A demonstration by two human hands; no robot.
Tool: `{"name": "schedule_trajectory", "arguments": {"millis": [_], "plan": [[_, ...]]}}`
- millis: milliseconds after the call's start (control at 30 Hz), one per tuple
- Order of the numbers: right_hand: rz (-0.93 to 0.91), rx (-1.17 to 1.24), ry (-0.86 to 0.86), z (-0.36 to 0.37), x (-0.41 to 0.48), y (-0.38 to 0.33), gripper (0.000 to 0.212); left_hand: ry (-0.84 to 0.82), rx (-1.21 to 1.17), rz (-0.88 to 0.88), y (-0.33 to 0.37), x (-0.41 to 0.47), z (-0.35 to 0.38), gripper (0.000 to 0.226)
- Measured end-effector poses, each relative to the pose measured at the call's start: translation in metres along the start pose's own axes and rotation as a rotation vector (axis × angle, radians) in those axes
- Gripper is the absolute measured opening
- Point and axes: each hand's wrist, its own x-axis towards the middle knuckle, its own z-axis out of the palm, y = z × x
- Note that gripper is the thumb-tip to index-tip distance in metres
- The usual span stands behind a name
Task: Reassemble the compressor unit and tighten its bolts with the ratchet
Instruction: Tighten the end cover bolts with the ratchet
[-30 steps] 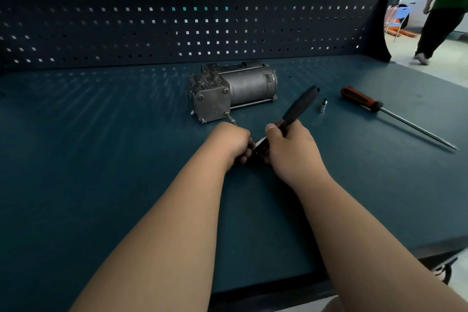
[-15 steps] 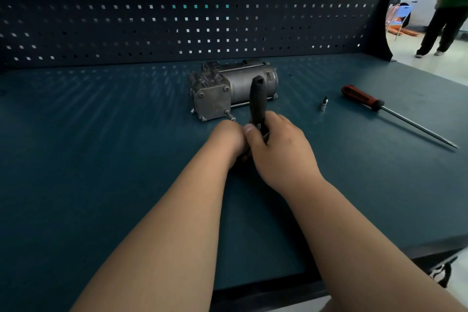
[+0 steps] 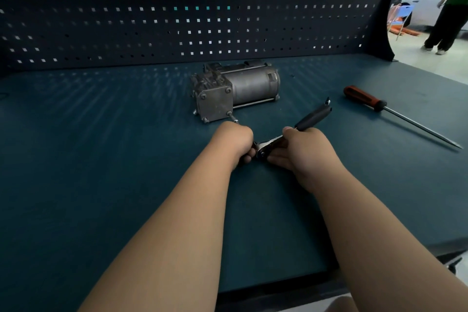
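Workbench (image 3: 101, 159): teal mat. Compressor unit (image 3: 243, 88) lies on its side at centre rear, end plate facing the person, which gives access to the corner bolts. Screwdriver (image 3: 364, 96) is parked well to the right. Ratchet (image 3: 312, 118) is held low, handle angled up-right. Right hand (image 3: 306, 152) is wrapped on the shank near the head, probably for swing control. Left hand (image 3: 235, 142) has its fingers curled round the ratchet's drive end, apparently steadying it on the long bolt (image 3: 233, 118) protruding from the plate's lower corner. The socket is hidden.

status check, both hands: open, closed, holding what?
Left hand: closed, grips the rod between compressor and ratchet.
Right hand: closed, holds the ratchet handle.
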Motion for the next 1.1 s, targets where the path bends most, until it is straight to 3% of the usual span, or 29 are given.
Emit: {"name": "schedule_trajectory", "arguments": {"millis": [167,367,467,567,700,767,933,1100], "plan": [[-0.124,-0.225,0.053,0.005,-0.006,0.003,0.014,0.002,-0.003,-0.004,-0.001,0.002,0.001,0.029],[-0.530,-0.582,0.069,0.010,-0.021,0.002,0.010,0.018,-0.009,0.027,0.000,0.001,0.002,0.020],[-0.739,-0.768,0.028,0.015,-0.027,0.004,0.015,0.064,0.111,0.067,0.000,0.002,-0.001,0.026],[-0.812,-0.831,0.037,0.015,-0.028,0.004,0.013,0.068,0.143,0.075,0.000,0.003,-0.003,0.025],[-0.698,-0.714,0.065,0.013,-0.024,0.004,0.010,0.060,0.097,0.041,-0.001,0.002,-0.002,0.023],[-0.540,-0.562,0.076,0.011,-0.018,0.004,0.005,0.026,0.043,0.025,-0.002,0.002,-0.001,0.022],[-0.084,-0.044,0.036,0.002,-0.003,0.000,0.018,0.003,-0.041,0.013,-0.001,0.001,-0.001,0.028],[0.026,0.180,-0.038,-0.002,0.002,-0.003,0.012,-0.052,-0.063,0.024,0.000,-0.002,0.000,0.033]]}}
